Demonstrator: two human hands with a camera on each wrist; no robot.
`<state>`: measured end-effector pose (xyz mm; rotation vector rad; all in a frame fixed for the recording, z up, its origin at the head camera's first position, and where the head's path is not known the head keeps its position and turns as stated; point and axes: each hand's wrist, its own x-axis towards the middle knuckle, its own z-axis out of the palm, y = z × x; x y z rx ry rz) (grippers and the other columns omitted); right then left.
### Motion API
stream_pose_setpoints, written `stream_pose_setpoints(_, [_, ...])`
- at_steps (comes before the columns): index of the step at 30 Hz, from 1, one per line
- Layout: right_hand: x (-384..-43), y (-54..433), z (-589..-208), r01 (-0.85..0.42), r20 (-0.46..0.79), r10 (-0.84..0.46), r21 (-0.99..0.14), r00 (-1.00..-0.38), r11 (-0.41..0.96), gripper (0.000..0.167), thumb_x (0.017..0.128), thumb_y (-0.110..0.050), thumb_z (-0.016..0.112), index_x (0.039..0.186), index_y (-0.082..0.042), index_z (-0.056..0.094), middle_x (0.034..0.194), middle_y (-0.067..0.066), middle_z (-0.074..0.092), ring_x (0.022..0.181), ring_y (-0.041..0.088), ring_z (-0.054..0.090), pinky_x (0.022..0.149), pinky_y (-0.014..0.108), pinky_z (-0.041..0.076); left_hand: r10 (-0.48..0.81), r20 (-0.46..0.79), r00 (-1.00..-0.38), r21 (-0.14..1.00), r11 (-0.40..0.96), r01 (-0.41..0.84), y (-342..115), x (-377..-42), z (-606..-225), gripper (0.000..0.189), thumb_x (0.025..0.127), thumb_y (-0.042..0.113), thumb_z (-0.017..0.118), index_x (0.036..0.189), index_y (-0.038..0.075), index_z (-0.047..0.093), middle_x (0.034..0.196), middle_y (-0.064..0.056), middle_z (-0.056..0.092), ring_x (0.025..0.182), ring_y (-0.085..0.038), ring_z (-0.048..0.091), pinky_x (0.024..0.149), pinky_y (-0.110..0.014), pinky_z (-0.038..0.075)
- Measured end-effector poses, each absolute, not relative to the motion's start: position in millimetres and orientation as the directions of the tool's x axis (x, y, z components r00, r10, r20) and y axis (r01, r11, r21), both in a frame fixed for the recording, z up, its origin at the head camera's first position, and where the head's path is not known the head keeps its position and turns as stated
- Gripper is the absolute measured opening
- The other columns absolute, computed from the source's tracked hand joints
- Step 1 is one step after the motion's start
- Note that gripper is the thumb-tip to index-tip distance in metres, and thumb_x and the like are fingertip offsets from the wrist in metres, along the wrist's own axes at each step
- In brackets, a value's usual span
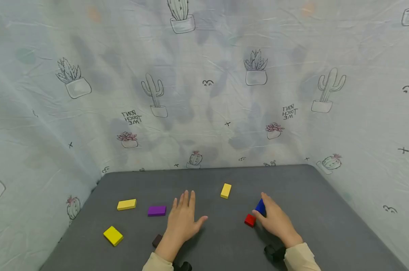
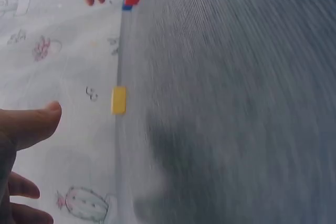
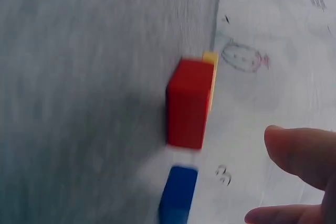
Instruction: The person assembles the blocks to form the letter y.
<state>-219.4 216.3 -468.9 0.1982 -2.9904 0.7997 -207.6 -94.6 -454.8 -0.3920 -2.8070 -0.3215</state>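
My left hand point(image 1: 183, 223) hovers over the grey table with fingers straight and the thumb spread, holding nothing. A purple block point(image 1: 156, 211) lies to its left, and a dark brown block point(image 1: 157, 241) shows partly behind the wrist. My right hand point(image 1: 276, 221) reaches over a blue block point(image 1: 260, 207), thumb and fingers parted and partly covering it in the head view. Just left of the thumb sits a red block point(image 1: 250, 220). In the right wrist view, the thumb point(image 3: 302, 153) stands apart from both the red block point(image 3: 188, 108) and the blue block point(image 3: 178, 195).
One yellow block point(image 1: 226, 191) lies farther back between the hands. Two more, a long yellow block point(image 1: 126, 204) and a wider yellow block point(image 1: 113, 236), are at the left. A patterned white curtain point(image 1: 204, 101) surrounds the back and sides of the table point(image 1: 221, 248).
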Motion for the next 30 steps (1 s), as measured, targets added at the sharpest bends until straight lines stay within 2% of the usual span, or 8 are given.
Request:
stream_pose_setpoints(3, [-220.8, 224.3, -471.8, -0.107, 0.046, -0.098, -0.537, -0.994, 0.837, 0.078, 0.092, -0.036, 0.061, 0.148, 0.003, 0.024, 0.148, 0.030, 0.029, 0.133, 0.048, 0.032, 0.103, 0.063, 0.033, 0.241, 0.309, -0.920, 0.230, 0.920, 0.319, -83.7, -206.4, -454.2, 0.087, 0.082, 0.052, 0.067, 0.144, -0.002, 0.036, 0.143, -0.029, 0.039, 0.124, -0.043, 0.049, 0.098, -0.053, 0.045])
stream_pose_setpoints(6, [-221.7, 230.7, -475.3, -0.093, 0.033, -0.091, -0.566, -0.995, 0.819, 0.077, 0.092, -0.036, 0.061, 0.146, 0.006, 0.027, 0.146, 0.032, 0.031, 0.131, 0.050, 0.033, 0.102, 0.063, 0.034, 0.261, 0.287, -0.922, 0.286, 0.895, 0.342, -71.5, -204.9, -454.5, 0.086, 0.082, 0.049, 0.069, 0.143, -0.002, 0.037, 0.142, -0.029, 0.041, 0.120, -0.042, 0.053, 0.089, -0.051, 0.051])
stream_pose_setpoints(15, [-229.1, 244.1, -484.6, -0.069, 0.016, -0.077, -0.631, -0.997, 0.773, 0.078, 0.089, -0.040, 0.063, 0.144, 0.006, 0.032, 0.142, 0.034, 0.037, 0.127, 0.050, 0.039, 0.098, 0.061, 0.039, 0.317, 0.242, -0.917, 0.378, 0.839, 0.390, -29.5, -208.0, -461.7, 0.079, 0.084, 0.046, 0.068, 0.140, -0.001, 0.042, 0.143, -0.021, 0.044, 0.126, -0.035, 0.049, 0.094, -0.048, 0.049])
stream_pose_setpoints(18, [-233.8, 248.4, -487.6, -0.066, 0.018, -0.073, -0.669, -0.997, 0.740, 0.078, 0.089, -0.039, 0.065, 0.144, 0.006, 0.032, 0.141, 0.033, 0.039, 0.124, 0.048, 0.044, 0.097, 0.058, 0.043, 0.340, 0.216, -0.915, 0.490, 0.773, 0.403, -13.9, -213.0, -466.5, 0.074, 0.084, 0.046, 0.069, 0.138, 0.000, 0.046, 0.138, -0.017, 0.051, 0.123, -0.031, 0.053, 0.094, -0.045, 0.050])
stream_pose_setpoints(23, [-242.3, 254.2, -495.4, -0.082, 0.029, -0.090, -0.736, -0.996, 0.672, 0.076, 0.089, -0.035, 0.066, 0.144, 0.004, 0.033, 0.143, 0.031, 0.038, 0.125, 0.047, 0.044, 0.099, 0.053, 0.043, 0.400, 0.138, -0.906, 0.774, 0.527, 0.351, 6.3, -221.6, -473.0, 0.065, 0.085, 0.040, 0.069, 0.133, 0.001, 0.052, 0.126, -0.015, 0.061, 0.108, -0.025, 0.063, 0.085, -0.036, 0.054])
stream_pose_setpoints(25, [-245.2, 256.3, -498.1, -0.092, 0.035, -0.102, -0.768, -0.994, 0.633, 0.075, 0.088, -0.033, 0.067, 0.144, 0.003, 0.033, 0.144, 0.029, 0.037, 0.128, 0.046, 0.041, 0.103, 0.053, 0.041, 0.411, 0.122, -0.904, 0.820, 0.472, 0.325, 12.7, -224.0, -475.2, 0.063, 0.084, 0.038, 0.070, 0.132, 0.000, 0.053, 0.123, -0.015, 0.062, 0.103, -0.025, 0.064, 0.082, -0.034, 0.055])
stream_pose_setpoints(30, [-247.3, 259.3, -502.0, -0.114, 0.041, -0.139, -0.809, -0.989, 0.577, 0.074, 0.087, -0.030, 0.069, 0.144, 0.002, 0.035, 0.145, 0.029, 0.035, 0.133, 0.045, 0.036, 0.106, 0.054, 0.036, 0.401, 0.076, -0.913, 0.833, 0.478, 0.279, 24.0, -227.3, -481.5, 0.062, 0.082, 0.033, 0.074, 0.130, 0.000, 0.055, 0.118, -0.013, 0.064, 0.098, -0.021, 0.065, 0.080, -0.031, 0.055])
